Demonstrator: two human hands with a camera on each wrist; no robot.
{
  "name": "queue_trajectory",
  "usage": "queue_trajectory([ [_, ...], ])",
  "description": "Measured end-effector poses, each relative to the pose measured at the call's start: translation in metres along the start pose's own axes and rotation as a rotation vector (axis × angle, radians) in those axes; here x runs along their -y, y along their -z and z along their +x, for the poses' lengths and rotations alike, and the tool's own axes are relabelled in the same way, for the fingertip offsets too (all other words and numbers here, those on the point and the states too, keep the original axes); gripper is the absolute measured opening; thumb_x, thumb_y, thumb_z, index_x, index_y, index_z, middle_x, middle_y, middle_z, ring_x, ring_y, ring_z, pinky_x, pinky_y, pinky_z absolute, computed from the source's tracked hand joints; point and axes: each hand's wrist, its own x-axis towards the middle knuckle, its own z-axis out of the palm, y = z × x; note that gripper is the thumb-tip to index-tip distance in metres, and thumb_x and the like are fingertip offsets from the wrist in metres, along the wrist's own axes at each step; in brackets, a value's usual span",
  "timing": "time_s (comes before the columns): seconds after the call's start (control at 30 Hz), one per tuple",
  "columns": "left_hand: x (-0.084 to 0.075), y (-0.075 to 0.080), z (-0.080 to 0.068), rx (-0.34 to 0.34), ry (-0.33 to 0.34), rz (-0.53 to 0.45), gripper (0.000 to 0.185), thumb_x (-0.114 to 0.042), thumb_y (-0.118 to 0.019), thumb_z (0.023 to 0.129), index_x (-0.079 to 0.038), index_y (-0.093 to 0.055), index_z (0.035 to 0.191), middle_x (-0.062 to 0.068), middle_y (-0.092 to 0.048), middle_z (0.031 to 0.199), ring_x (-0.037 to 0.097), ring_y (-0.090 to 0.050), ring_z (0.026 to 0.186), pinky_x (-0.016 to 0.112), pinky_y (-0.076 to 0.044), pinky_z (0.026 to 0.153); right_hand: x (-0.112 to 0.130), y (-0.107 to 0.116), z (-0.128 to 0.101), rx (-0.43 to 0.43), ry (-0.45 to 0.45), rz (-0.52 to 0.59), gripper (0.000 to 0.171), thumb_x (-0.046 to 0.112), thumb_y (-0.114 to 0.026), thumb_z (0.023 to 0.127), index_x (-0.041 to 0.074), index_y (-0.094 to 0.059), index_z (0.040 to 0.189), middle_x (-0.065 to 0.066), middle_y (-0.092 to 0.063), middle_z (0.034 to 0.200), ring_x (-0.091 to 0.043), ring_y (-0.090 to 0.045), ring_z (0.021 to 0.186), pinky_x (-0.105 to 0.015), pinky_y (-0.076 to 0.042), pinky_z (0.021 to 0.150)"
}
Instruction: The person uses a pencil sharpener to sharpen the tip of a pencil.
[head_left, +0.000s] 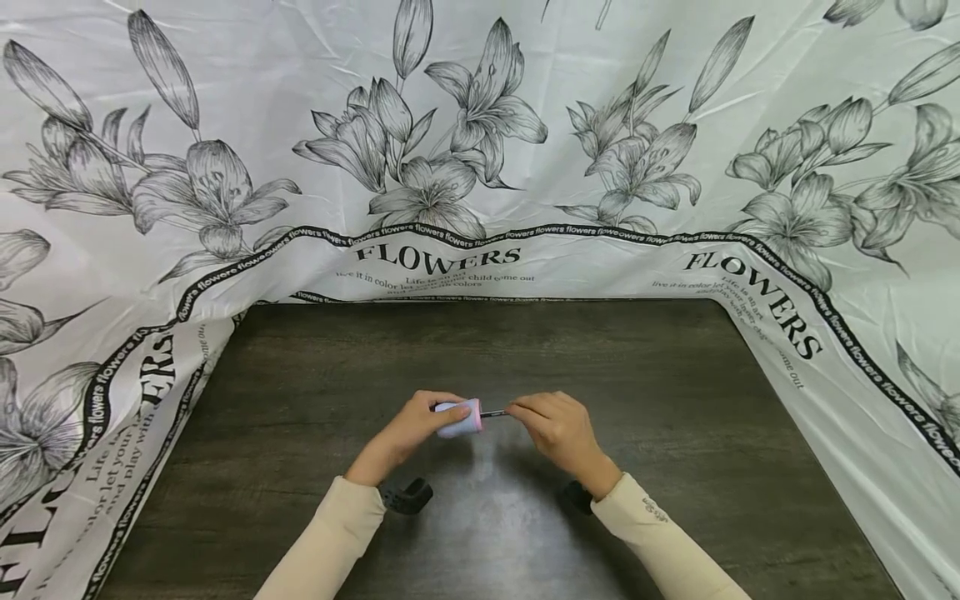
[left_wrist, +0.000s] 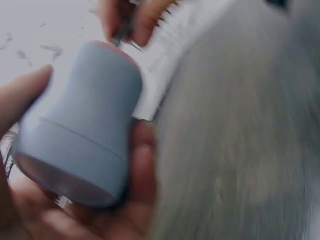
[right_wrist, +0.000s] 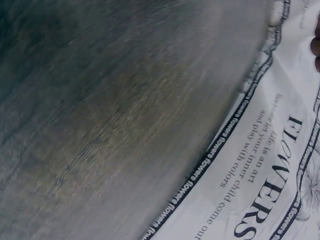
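Cream sleeves [head_left: 341, 533] enter at 6 o'clock over the dark wood table [head_left: 637, 375]. Left hand [head_left: 408, 429] grips a small pale blue bottle with a pink end [head_left: 459, 417], fingers curled round it, held on its side just above table centre. Right hand [head_left: 553, 427], at the bottle's 3 o'clock, pinches a thin dark stick [head_left: 492, 413] that meets the pink end. Flower-print sheeting [head_left: 480, 150] surrounds the table from 9 to 3 o'clock.

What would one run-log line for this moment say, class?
left hand: grips pale blue pink-rimmed holder | right hand: pinches thin dark rod at its pink end | dark wooden table
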Motion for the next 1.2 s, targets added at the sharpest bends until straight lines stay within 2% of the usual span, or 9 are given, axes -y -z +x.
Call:
queue_trajectory([
  [0.13,-0.005,0.001,-0.002,0.115,0.123,-0.202,0.042,-0.030,-0.056,0.097,0.010,-0.062,0.111,0.004,-0.063,0.092,0.013,-0.060,0.079,0.025,-0.050,0.069,0.001,-0.002,0.003,-0.127,0.107,-0.060,0.018,0.010,-0.058,0.095,0.010,-0.077,0.093,-0.001,-0.073,0.089,-0.013,-0.068,0.075,-0.026,-0.052,0.065],
  [0.23,-0.005,0.001,-0.003,0.158,0.175,-0.272,0.039,-0.028,-0.055,0.098,0.009,-0.061,0.109,0.006,-0.064,0.090,0.014,-0.062,0.077,0.023,-0.051,0.065,0.002,-0.003,0.004,-0.157,0.135,-0.066,0.018,0.010,-0.059,0.094,0.010,-0.077,0.092,0.000,-0.073,0.087,-0.013,-0.067,0.071,-0.025,-0.051,0.062],
  [0.4,-0.001,0.003,-0.004,0.120,0.126,-0.188,0.046,-0.027,-0.062,0.094,0.014,-0.061,0.113,0.004,-0.064,0.087,0.014,-0.060,0.074,0.027,-0.052,0.067,0.006,-0.005,0.003,-0.064,0.056,0.065,0.019,0.012,-0.059,0.095,0.011,-0.075,0.086,0.002,-0.072,0.082,-0.009,-0.063,0.061,-0.020,-0.048,0.053],
  [0.6,0.008,0.000,-0.006,-0.001,-0.082,0.064,0.045,-0.025,-0.070,0.088,0.012,-0.063,0.114,0.012,-0.067,0.093,0.012,-0.058,0.072,0.031,-0.052,0.066,0.011,-0.001,0.008,0.165,-0.194,0.259,0.007,0.006,-0.076,0.079,0.012,-0.072,0.079,0.003,-0.069,0.074,-0.003,-0.058,0.053,-0.012,-0.043,0.048],
  [0.8,0.011,-0.016,-0.009,-0.175,-0.284,0.326,0.046,-0.023,-0.079,0.079,-0.005,-0.067,0.119,0.014,-0.068,0.104,0.013,-0.057,0.074,0.025,-0.049,0.061,0.002,0.010,0.018,0.528,-0.688,0.632,0.003,0.008,-0.076,0.079,0.008,-0.075,0.082,-0.007,-0.072,0.074,0.002,-0.042,0.041,-0.016,-0.033,0.041],
  [0.87,0.010,-0.021,-0.011,-0.206,-0.357,0.400,0.048,-0.025,-0.081,0.077,-0.009,-0.067,0.119,0.008,-0.068,0.108,0.014,-0.058,0.078,0.024,-0.049,0.064,-0.002,0.012,0.019,0.600,-0.824,0.771,0.004,0.004,-0.075,0.079,0.004,-0.074,0.083,-0.012,-0.071,0.076,-0.002,-0.039,0.040,-0.019,-0.034,0.041],
  [0.97,0.010,-0.026,-0.013,-0.207,-0.500,0.514,0.048,-0.022,-0.081,0.075,-0.009,-0.066,0.119,0.004,-0.066,0.111,0.015,-0.061,0.087,0.025,-0.051,0.070,-0.008,0.014,0.017,0.661,-0.982,0.931,0.005,-0.001,-0.072,0.080,-0.003,-0.072,0.085,-0.018,-0.070,0.079,-0.009,-0.047,0.044,-0.027,-0.043,0.043],
  [1.07,0.007,-0.027,-0.013,-0.216,-0.619,0.635,0.049,-0.020,-0.083,0.073,-0.009,-0.066,0.118,0.004,-0.066,0.112,0.018,-0.062,0.096,0.030,-0.053,0.075,-0.010,0.015,0.016,0.664,-1.028,0.959,0.011,-0.002,-0.072,0.080,-0.008,-0.070,0.089,-0.017,-0.070,0.082,-0.015,-0.056,0.051,-0.038,-0.051,0.049],
  [1.2,0.002,-0.023,-0.013,-0.240,-0.652,0.746,0.053,-0.016,-0.085,0.069,-0.010,-0.066,0.118,0.004,-0.066,0.113,0.020,-0.062,0.103,0.036,-0.053,0.079,-0.009,0.015,0.014,0.614,-0.977,0.887,0.016,0.001,-0.073,0.081,-0.008,-0.070,0.094,-0.015,-0.071,0.084,-0.032,-0.063,0.059,-0.046,-0.054,0.055],
])
